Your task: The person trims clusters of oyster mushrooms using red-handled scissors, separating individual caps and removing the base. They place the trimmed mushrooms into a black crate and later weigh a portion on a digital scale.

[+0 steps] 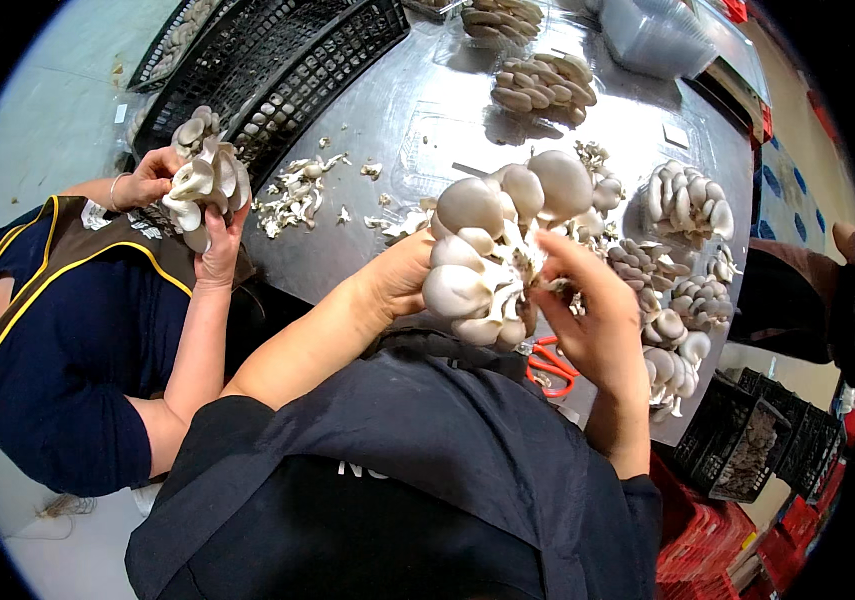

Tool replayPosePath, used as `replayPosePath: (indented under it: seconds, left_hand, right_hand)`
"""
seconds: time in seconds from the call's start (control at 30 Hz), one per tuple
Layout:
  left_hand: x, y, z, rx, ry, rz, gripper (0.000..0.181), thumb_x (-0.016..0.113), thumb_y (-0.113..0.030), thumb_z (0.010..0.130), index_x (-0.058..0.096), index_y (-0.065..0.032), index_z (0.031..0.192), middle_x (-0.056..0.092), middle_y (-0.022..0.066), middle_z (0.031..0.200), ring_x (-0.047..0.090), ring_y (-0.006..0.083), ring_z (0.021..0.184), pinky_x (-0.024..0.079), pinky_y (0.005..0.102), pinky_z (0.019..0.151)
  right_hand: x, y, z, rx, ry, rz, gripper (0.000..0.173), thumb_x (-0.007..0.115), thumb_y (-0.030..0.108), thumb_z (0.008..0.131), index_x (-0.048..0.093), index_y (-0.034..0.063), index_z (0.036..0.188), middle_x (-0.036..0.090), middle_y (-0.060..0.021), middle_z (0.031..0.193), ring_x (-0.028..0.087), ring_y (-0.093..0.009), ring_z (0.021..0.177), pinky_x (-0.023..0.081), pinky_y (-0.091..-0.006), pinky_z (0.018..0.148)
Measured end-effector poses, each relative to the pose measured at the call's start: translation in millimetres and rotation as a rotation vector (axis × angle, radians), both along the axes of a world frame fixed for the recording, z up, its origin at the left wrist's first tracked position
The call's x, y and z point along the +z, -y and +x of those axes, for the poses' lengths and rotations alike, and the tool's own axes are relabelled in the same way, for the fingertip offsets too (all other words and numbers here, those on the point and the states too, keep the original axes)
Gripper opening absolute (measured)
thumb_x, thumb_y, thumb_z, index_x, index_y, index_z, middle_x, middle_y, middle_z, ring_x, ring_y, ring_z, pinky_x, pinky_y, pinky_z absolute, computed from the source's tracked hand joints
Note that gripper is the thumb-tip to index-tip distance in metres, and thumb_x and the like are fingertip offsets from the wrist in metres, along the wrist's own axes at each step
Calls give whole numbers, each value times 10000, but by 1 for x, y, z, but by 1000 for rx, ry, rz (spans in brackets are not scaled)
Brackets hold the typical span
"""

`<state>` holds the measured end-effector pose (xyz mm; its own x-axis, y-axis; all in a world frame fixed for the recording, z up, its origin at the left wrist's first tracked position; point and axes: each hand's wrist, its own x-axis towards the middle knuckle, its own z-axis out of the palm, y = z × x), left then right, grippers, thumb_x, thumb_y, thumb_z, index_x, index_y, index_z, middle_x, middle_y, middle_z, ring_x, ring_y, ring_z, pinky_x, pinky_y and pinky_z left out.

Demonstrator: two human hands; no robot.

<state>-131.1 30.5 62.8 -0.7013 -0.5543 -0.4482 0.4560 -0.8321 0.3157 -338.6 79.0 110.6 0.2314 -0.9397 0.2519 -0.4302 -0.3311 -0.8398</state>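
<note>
A large cluster of oyster mushrooms (495, 255) is held up in front of my chest, its pale stems turned towards me. My left hand (406, 274) grips it from the left side, with the fingers hidden behind the caps. At the stem base on the right, the thumb and fingers of my right hand (585, 300) pinch at the cluster; what lies between the fingertips is hard to make out. Below that hand, red-handled scissors (552, 367) lie on the metal table (337, 262). More oyster mushroom clusters (667, 300) sit on the table to the right.
A co-worker's hands (209, 232) hold another cluster at left, beside a black plastic crate (315, 75). Mushroom trimmings (296, 199) lie on the table. Further back are a clear plastic tray (427, 150), a mushroom bunch (543, 86) and stacked clear containers (656, 37). Black crates (742, 442) stand at right.
</note>
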Motion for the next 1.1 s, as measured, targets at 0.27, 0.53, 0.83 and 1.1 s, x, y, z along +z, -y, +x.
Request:
replayPosePath:
  seconds: [0.27, 0.53, 0.83, 1.1]
  left_hand:
    - [-4, 5, 2, -166, -23, 24, 310, 630, -88, 843, 551, -4, 1130, 630, 100, 1014, 639, 174, 885, 552, 312, 771]
    - [-8, 4, 7, -113, 45, -152, 367, 643, -55, 815, 539, 1, 1161, 610, 92, 1065, 617, 171, 938, 536, 314, 811]
    - [-10, 7, -1, 10, 35, 1, 340, 633, -60, 828, 542, 6, 1150, 615, 112, 1075, 632, 187, 936, 546, 319, 806]
    - [-2, 7, 7, -141, 122, -227, 396, 637, -90, 805, 530, -19, 1179, 606, 82, 1093, 608, 167, 985, 516, 300, 853]
  right_hand:
    - [10, 14, -9, 250, -214, 31, 361, 676, -29, 721, 615, 93, 1056, 575, -90, 807, 587, -259, 702, 464, -343, 608]
    - [-6, 15, -7, 254, -178, -52, 187, 681, -20, 725, 583, 30, 877, 593, -92, 792, 600, -255, 711, 480, -332, 624]
    - [-33, 4, 0, -4, 36, -259, 241, 711, -6, 731, 589, 13, 938, 619, -118, 835, 604, -246, 719, 493, -314, 661]
    - [-25, 9, -7, 171, -94, -41, 240, 690, 56, 748, 565, 47, 953, 584, -115, 838, 584, -309, 722, 471, -380, 631]
